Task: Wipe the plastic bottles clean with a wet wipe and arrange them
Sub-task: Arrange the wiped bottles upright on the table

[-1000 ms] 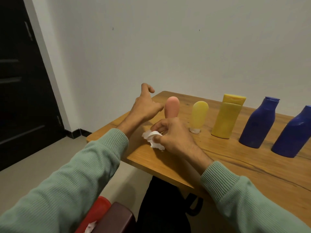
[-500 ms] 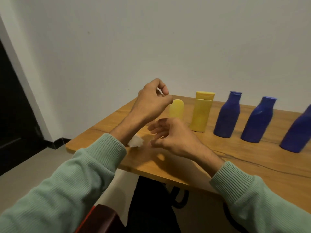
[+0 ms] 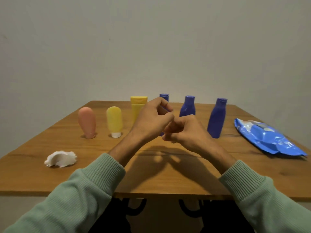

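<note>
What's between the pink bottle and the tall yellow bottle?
In the head view, a small rounded yellow bottle, standing on its white cap, is between the pink bottle and the tall yellow bottle.

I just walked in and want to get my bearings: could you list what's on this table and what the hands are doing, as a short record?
Row of bottles, left to right: pink bottle, small yellow bottle, tall yellow bottle, left blue bottle, middle blue bottle, right blue bottle
Bottle pose: all upright
Wipe: crumpled white wipe lying alone on the table
Pack: blue wipe pack, far right
Hands: left hand and right hand meet above the table, fingers curled, nothing visible in them
</note>
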Tool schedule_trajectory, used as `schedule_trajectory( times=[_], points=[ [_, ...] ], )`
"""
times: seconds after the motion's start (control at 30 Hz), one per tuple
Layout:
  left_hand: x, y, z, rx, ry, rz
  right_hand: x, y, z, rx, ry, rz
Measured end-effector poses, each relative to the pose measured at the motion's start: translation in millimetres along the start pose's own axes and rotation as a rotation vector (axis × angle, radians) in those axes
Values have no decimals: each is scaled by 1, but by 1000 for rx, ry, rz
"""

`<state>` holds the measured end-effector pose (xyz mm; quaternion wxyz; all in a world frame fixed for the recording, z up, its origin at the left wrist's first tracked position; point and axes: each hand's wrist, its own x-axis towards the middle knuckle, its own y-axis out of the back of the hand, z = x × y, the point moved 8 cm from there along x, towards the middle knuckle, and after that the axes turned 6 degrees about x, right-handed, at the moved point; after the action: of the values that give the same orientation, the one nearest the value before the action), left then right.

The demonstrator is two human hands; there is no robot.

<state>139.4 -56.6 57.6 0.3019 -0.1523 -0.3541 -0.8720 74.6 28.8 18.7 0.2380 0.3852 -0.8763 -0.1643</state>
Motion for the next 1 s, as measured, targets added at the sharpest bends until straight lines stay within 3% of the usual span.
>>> schedule_trajectory(
  times=[0.23, 0.53, 0.7, 1.0],
  points=[
    [11, -77, 28, -92, -40, -142, -21, 89, 29, -40, -51, 216],
    [35, -141, 36, -19, 6, -227, -38, 169, 75, -30, -207, 419],
    [58, -156, 35, 50, 9, -235, -16, 184, 90, -46, -234, 431],
    [87, -172, 30, 96, -26, -242, 16, 183, 109, -3, -231, 264]
  ],
)
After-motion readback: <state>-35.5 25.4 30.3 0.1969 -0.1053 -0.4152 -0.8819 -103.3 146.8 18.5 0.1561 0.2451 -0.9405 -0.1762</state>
